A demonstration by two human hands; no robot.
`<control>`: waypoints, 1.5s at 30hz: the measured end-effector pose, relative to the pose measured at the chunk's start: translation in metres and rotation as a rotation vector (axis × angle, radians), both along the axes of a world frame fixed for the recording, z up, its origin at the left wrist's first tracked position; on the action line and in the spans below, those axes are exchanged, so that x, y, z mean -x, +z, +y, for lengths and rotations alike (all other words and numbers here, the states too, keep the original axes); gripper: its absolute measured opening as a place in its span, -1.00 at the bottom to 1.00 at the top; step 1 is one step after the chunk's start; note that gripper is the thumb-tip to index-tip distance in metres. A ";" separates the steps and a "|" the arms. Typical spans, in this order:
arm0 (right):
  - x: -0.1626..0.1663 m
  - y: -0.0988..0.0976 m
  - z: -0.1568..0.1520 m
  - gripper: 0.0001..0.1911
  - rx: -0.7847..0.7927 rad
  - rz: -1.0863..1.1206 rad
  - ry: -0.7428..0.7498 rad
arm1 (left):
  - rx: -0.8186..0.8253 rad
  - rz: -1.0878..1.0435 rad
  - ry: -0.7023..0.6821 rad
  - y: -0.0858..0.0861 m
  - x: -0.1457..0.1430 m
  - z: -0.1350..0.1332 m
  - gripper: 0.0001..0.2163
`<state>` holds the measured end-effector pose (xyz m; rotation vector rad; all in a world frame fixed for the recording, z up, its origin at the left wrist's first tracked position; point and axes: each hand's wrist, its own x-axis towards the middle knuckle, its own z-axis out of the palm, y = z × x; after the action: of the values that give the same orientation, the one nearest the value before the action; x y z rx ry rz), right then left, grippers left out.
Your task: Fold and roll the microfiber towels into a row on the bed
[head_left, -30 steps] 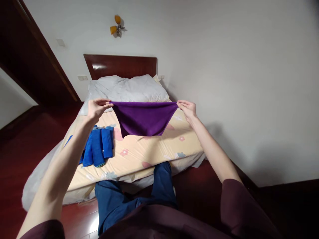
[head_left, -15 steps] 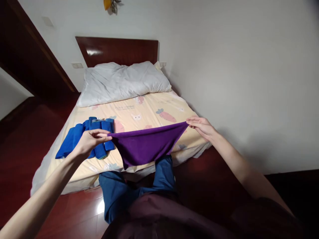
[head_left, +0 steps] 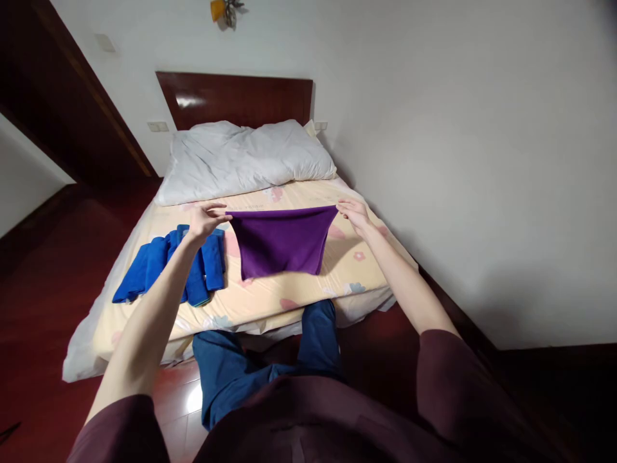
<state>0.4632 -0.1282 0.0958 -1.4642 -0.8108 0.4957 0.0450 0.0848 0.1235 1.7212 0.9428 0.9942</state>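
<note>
A purple cloth, like a small towel, hangs stretched between my two hands over the bed. My left hand pinches its upper left corner. At the upper right corner, my right hand grips the cloth between thumb and fingers. The lower edge of the cloth hangs close to the sheet; I cannot tell whether it touches. Several rolled or folded blue towels lie side by side on the bed, partly behind my left forearm.
The bed's patterned yellow sheet spreads around the cloth. A white quilt lies bunched against the dark wooden headboard. A white wall runs along the right side. My legs stand against the bed's near edge.
Both hands have moved forward, away from my body, and closer together, carrying the purple cloth farther over the bed. The blue towels stay in place.
</note>
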 end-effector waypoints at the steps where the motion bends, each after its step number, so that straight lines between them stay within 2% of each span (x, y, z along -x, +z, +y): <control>1: -0.003 -0.001 0.003 -0.52 -0.038 -0.030 -0.004 | -0.047 0.002 -0.009 0.000 0.000 0.005 -0.34; 4: -0.010 -0.014 0.000 -0.51 -0.127 -0.108 0.002 | -0.194 0.029 -0.018 -0.012 0.009 0.006 -0.38; 7: -0.009 -0.052 -0.015 -0.49 -0.114 -0.153 0.022 | -0.314 0.087 0.023 -0.051 0.023 -0.007 -0.48; 10: 0.006 -0.114 -0.035 -0.49 -0.027 -0.141 0.045 | -0.321 0.209 0.075 -0.118 0.037 -0.030 -0.57; 13: 0.034 -0.186 -0.057 -0.54 0.129 -0.075 0.044 | -0.206 0.433 0.042 -0.200 0.047 -0.060 -0.59; 15: 0.055 -0.228 -0.071 -0.61 0.294 0.001 0.023 | -0.073 0.540 0.004 -0.247 0.052 -0.080 -0.53; 17: 0.073 -0.257 -0.081 -0.64 0.383 0.046 0.005 | 0.090 0.567 -0.047 -0.280 0.056 -0.098 -0.47; 18: 0.080 -0.267 -0.085 -0.64 0.404 0.061 -0.005 | 0.152 0.567 -0.046 -0.291 0.057 -0.105 -0.46; 20: 0.088 -0.278 -0.089 -0.62 0.423 0.082 -0.031 | 0.227 0.559 -0.003 -0.301 0.056 -0.114 -0.49; 22: 0.090 -0.281 -0.090 -0.61 0.437 0.103 -0.058 | 0.260 0.542 0.059 -0.301 0.051 -0.118 -0.55; 27: 0.089 -0.274 -0.086 -0.61 0.469 0.132 -0.083 | 0.283 0.507 0.142 -0.292 0.033 -0.115 -0.66; 30: 0.088 -0.271 -0.089 -0.62 0.497 0.136 -0.087 | 0.284 0.537 0.153 -0.292 0.033 -0.113 -0.74; 34: 0.083 -0.274 -0.105 -0.60 0.523 0.136 -0.078 | 0.311 0.569 0.144 -0.300 0.059 -0.117 -0.72; 40: 0.080 -0.297 -0.139 -0.63 0.604 0.120 0.051 | 0.418 0.562 0.012 -0.316 0.103 -0.144 -0.63; 43: 0.075 -0.306 -0.138 -0.70 0.608 0.042 0.091 | 0.342 0.652 -0.005 -0.314 0.100 -0.140 -0.61; 45: 0.068 -0.306 -0.126 -0.75 0.583 -0.043 0.079 | 0.195 0.715 0.005 -0.308 0.087 -0.123 -0.62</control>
<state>0.3956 -0.2539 -0.2107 -1.9862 -0.7951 0.8092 -0.0424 -0.0386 -0.1848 1.9287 1.4334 0.2496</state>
